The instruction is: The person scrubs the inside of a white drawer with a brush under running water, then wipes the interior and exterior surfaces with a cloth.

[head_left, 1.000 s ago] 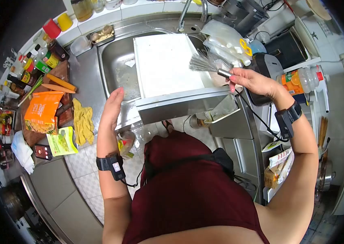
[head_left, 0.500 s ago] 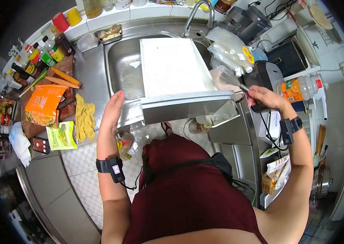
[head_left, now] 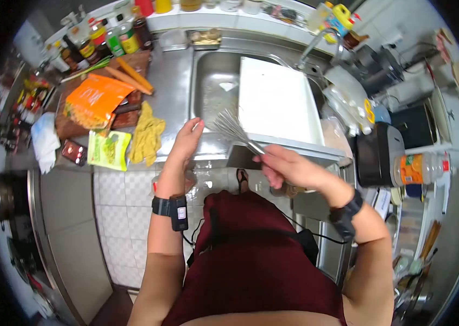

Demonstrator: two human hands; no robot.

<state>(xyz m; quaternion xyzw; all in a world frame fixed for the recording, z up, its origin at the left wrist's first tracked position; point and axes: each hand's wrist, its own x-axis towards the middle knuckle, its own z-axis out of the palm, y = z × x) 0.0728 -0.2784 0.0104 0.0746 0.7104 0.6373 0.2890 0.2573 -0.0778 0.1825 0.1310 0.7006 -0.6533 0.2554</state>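
Observation:
My right hand point(head_left: 289, 166) is closed around the handle of a metal whisk point(head_left: 232, 128), its wires pointing up and left over the front of the sink. Just left of the whisk, my left hand point(head_left: 188, 141) is held near the sink's front rim with its fingers stretched and nothing in them. A white pulled-out drawer point(head_left: 278, 100) with a grey front panel rests across the steel sink point(head_left: 216, 89), reaching past the front edge beneath the whisk handle. A small white scrap point(head_left: 228, 86) lies in the basin.
On the left counter are a cutting board with carrots point(head_left: 134, 74), an orange packet point(head_left: 95, 102), a green packet point(head_left: 108, 149), a yellow cloth point(head_left: 148, 135) and a phone point(head_left: 74, 152). Bottles stand behind. At right are plastic bags point(head_left: 347, 95), a black appliance point(head_left: 380, 155) and a large bottle point(head_left: 420, 169).
My right hand has brought the whisk from the right counter leftward to in front of the drawer. The view has shifted left, and my left hand remains beside the sink's front edge.

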